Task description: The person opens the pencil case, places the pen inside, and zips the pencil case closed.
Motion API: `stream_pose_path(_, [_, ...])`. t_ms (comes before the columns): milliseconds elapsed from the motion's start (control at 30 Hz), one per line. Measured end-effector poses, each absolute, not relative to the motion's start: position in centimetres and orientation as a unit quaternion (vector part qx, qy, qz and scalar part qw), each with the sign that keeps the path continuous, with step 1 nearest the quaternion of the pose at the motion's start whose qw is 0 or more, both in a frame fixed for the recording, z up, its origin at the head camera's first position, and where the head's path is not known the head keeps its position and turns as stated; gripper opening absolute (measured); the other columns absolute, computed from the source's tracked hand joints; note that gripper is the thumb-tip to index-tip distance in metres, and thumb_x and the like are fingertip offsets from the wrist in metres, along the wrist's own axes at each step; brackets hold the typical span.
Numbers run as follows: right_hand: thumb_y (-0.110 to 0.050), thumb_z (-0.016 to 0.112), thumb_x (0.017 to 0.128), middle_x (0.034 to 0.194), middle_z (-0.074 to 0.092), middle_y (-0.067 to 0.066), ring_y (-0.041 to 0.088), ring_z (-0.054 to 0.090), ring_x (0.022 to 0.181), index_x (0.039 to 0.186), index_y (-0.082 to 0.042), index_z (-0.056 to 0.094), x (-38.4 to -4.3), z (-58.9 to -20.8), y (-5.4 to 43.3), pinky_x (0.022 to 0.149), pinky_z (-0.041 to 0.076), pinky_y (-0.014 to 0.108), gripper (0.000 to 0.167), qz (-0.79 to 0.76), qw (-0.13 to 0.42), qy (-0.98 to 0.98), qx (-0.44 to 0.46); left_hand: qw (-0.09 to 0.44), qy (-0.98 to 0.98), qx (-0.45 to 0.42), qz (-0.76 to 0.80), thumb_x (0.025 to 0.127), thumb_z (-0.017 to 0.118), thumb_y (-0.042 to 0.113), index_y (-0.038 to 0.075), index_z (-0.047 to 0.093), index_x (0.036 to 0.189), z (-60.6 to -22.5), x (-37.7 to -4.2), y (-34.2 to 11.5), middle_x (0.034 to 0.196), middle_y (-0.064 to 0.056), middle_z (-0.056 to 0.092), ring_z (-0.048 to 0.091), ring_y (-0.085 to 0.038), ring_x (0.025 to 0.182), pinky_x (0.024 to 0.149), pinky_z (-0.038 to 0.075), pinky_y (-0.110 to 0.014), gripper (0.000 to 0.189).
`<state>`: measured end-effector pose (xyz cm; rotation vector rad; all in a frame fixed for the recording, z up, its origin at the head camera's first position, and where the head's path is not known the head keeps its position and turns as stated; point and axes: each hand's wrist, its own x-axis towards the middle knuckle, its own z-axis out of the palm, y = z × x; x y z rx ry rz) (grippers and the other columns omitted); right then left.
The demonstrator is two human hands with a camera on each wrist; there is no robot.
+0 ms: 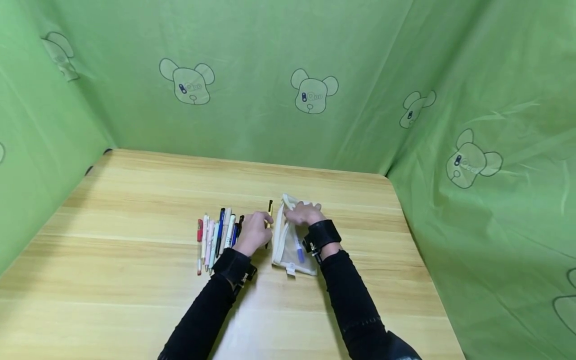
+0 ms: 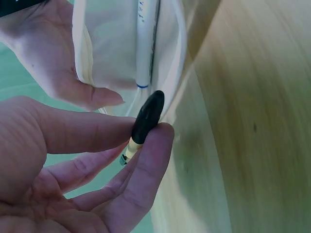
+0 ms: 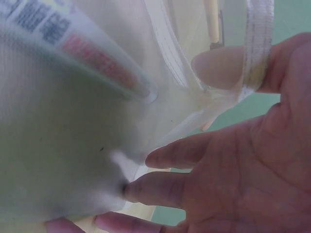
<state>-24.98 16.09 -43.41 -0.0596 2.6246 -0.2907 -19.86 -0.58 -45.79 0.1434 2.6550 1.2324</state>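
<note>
My left hand (image 1: 255, 232) pinches a slim pen (image 2: 148, 116) between thumb and finger. The pen has a black end and a yellowish body with a clip, and it stands beside the pouch's opening. To its right, a see-through pencil pouch (image 1: 279, 249) with white zipper edging lies unzipped. My right hand (image 1: 306, 214) holds the pouch's far part, thumb at the zipper edge and fingers spread against the outside in the right wrist view. One white marker (image 2: 146, 48) with a blue-violet end lies inside the pouch.
Several pens (image 1: 216, 237) lie side by side left of my left hand, with a red-capped pen (image 1: 200, 245) outermost. All rest on a wooden table (image 1: 126, 300). Green cloth (image 1: 252, 110) with bear prints hangs behind the table and along both sides.
</note>
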Motion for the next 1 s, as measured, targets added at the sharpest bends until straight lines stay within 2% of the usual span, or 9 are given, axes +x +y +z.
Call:
stream_pose_path(67, [-0.050, 0.029, 0.103, 0.157, 0.040, 0.028, 0.048, 0.035, 0.147, 0.150, 0.008, 0.039, -25.0, -43.4, 16.1, 0.123, 0.020, 0.058, 0.075, -0.104, 0.248, 0.963, -0.024, 0.112, 0.895, 0.047, 0.429, 0.079, 0.060, -0.011, -0.001, 0.069, 0.116, -45.8, -19.9, -0.3, 0.082, -0.014, 0.067, 0.053, -0.014, 0.055, 0.044, 0.040, -0.019, 0.040])
stream_pose_path(267, [-0.049, 0.028, 0.103, 0.159, 0.038, 0.028, 0.048, 0.034, 0.148, 0.151, 0.007, 0.039, -24.9, -43.3, 16.2, 0.124, 0.018, 0.059, 0.074, -0.106, 0.249, 0.962, -0.022, 0.113, 0.884, 0.047, 0.450, 0.085, 0.068, -0.004, 0.001, 0.069, 0.116, -45.9, -19.9, 0.2, 0.086, -0.012, 0.068, 0.058, -0.016, 0.061, 0.050, 0.046, -0.020, 0.031])
stream_pose_path(433, [-0.049, 0.029, 0.103, 0.158, 0.039, 0.028, 0.047, 0.034, 0.148, 0.150, 0.007, 0.040, -25.1, -43.4, 16.1, 0.125, 0.017, 0.059, 0.074, -0.112, 0.247, 0.962, -0.017, 0.108, 0.881, 0.051, 0.458, 0.084, 0.072, -0.003, 0.001, 0.070, 0.114, -46.2, -20.0, 0.4, 0.086, -0.012, 0.069, 0.059, -0.016, 0.066, 0.054, 0.047, -0.020, 0.030])
stream_pose_path(700, [-0.050, 0.029, 0.103, 0.159, 0.037, 0.027, 0.048, 0.031, 0.150, 0.152, 0.006, 0.037, -25.0, -43.7, 15.9, 0.125, 0.016, 0.059, 0.075, -0.114, 0.249, 0.962, -0.011, 0.113, 0.876, 0.033, 0.468, 0.083, 0.074, 0.000, 0.002, 0.068, 0.118, -46.5, -19.9, 0.6, 0.092, -0.013, 0.071, 0.064, -0.019, 0.072, 0.060, 0.052, -0.024, 0.035])
stream_pose_path(1000, [-0.050, 0.028, 0.102, 0.159, 0.038, 0.028, 0.048, 0.035, 0.147, 0.151, 0.007, 0.039, -25.1, -43.7, 15.8, 0.123, 0.018, 0.058, 0.076, -0.111, 0.244, 0.963, -0.016, 0.119, 0.873, 0.013, 0.473, 0.079, 0.070, -0.004, 0.005, 0.066, 0.119, -46.8, -20.0, 0.9, 0.093, -0.010, 0.070, 0.063, -0.018, 0.072, 0.060, 0.052, -0.024, 0.041])
